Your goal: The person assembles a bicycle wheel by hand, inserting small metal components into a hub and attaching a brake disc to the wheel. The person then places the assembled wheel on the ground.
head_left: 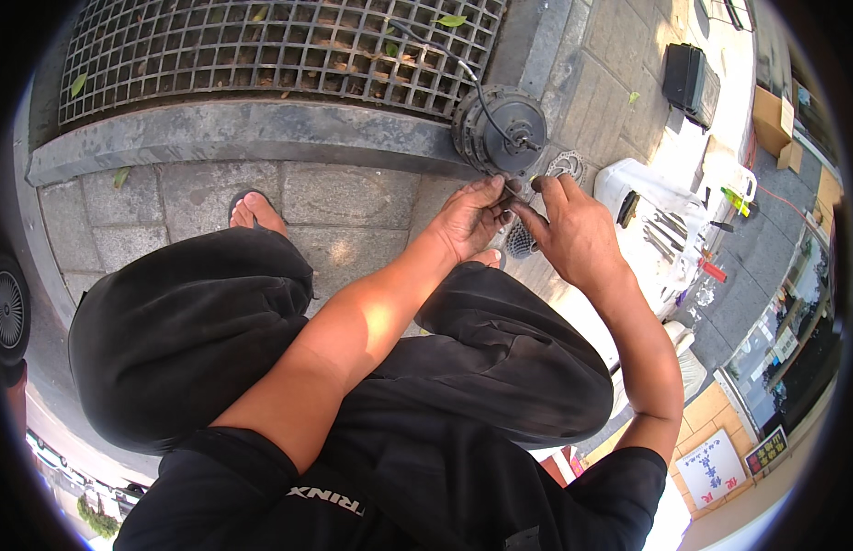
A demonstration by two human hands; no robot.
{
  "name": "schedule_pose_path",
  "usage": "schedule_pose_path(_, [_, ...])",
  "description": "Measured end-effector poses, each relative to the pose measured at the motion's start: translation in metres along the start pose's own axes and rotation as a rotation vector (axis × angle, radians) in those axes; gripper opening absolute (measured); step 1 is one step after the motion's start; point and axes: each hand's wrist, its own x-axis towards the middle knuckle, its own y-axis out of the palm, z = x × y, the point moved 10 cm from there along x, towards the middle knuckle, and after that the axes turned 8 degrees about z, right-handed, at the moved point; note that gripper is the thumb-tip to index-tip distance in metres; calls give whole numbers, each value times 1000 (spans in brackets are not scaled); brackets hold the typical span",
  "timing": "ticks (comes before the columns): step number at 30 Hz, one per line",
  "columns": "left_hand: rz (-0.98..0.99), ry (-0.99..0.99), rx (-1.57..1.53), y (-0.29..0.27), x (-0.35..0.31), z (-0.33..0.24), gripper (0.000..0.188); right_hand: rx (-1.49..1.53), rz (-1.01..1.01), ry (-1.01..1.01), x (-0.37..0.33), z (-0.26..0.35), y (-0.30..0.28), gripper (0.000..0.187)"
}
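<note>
Squatting over stone paving [353, 197], person w/ both hands up front, fingertips meeting just below a round dark hub motor [502, 133]. Left hand [470, 220] & right hand [573, 230] are close together, fingers [500, 188] pinched round sth small & thin btwn them; too small to tell what it is, looks like a wire end or small part near the motor's axle. Each grip is closed to a pinch, thumb against forefinger; can't tell which hand actually carries the piece.

Hub motor stands on edge, leaning against the stone kerb [252, 129] of a metal grate [261, 46], w/ a black cable [463, 69] running from its centre up over the grate. Just right of the motor a flat toothed disc [566, 165] lies on the paving. Below the hands, partly hidden, a round mesh-like part [521, 241].

To the right, a white plastic tub [647, 220] w/ tools inside, near the right hand but apart. Further up, a black box [691, 83] on the paving. Person's foot in a sandal [252, 211] shows left of the hands. Few green leaves on the grate.
</note>
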Motion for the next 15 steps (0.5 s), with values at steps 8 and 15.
schedule_pose_path(8, [-11,-11,2,2,1,1,21,-78,50,-41,4,-8,18,28])
schedule_pose_path(15, [-34,30,-4,2,1,-5,23,22,134,52,6,-5,10,40])
